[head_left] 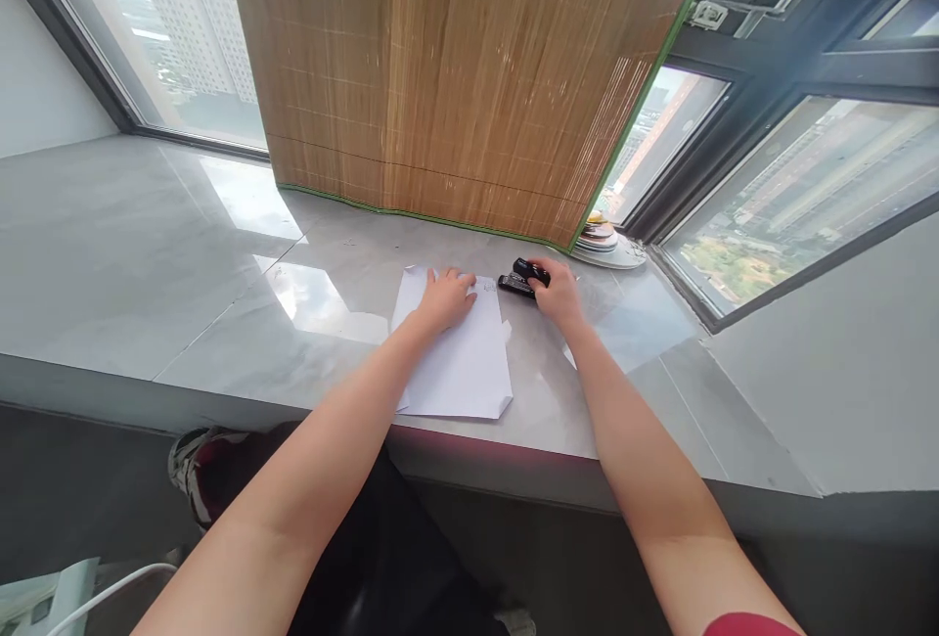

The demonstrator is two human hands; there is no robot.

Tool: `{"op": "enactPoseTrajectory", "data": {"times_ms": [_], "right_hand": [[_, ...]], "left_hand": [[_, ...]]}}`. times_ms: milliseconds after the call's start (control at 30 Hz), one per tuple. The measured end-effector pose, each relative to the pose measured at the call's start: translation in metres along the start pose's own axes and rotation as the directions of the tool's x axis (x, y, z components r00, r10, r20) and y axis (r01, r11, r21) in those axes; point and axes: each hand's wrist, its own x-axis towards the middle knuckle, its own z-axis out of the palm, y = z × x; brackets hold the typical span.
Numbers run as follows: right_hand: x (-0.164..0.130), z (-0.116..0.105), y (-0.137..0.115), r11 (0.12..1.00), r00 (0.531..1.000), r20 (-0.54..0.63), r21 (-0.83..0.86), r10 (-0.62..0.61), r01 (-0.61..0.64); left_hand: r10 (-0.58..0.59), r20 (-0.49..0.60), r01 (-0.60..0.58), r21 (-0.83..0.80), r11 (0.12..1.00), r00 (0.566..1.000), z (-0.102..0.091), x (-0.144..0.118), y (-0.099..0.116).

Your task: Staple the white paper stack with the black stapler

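"Fingers of your right hand (558,292) are gripping the black stapler (516,285), just right of the white paper (462,362); your left hand (444,301) is lying on it, fingers slightly spread."

"And the risk?"

"If your left hand is pressing too lightly, sheets could be slipping out of line."

"Count?"

"You are using two hands, one stapler; stray edges are suggesting several sheets, number not readable."
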Motion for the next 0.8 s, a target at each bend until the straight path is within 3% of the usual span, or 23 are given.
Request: {"op": "enactPoseTrajectory", "data": {"times_ms": [100, 300, 600, 800], "right_hand": [[0.001, -0.001, -0.001, 1.0, 0.999, 0.043, -0.029, -0.008, 0.009], [0.001, -0.001, -0.01, 1.0, 0.995, 0.1, -0.001, -0.014, 0.014], [-0.005, -0.002, -0.026, 0.986, 0.968, 0.207, 0.113, -0.144, 0.122], [-0.007, -0.005, -0.03, 0.988, 0.959, 0.255, 0.124, -0.125, 0.095]], "left_hand": [[0.007, 0.012, -0.008, 0.023, 1.0, 1.0, 0.01, -0.006, -0.007], [0.03, -0.061, -0.03, 0.001, 1.0, 0.998, 0.006, -0.008, -0.007], [0.002, -0.049, -0.003, -0.037, 0.999, 0.999, 0.009, -0.009, -0.006], [0.113, -0.001, -0.113, -0.096, 0.989, 0.994, 0.003, -0.015, -0.007]]}}
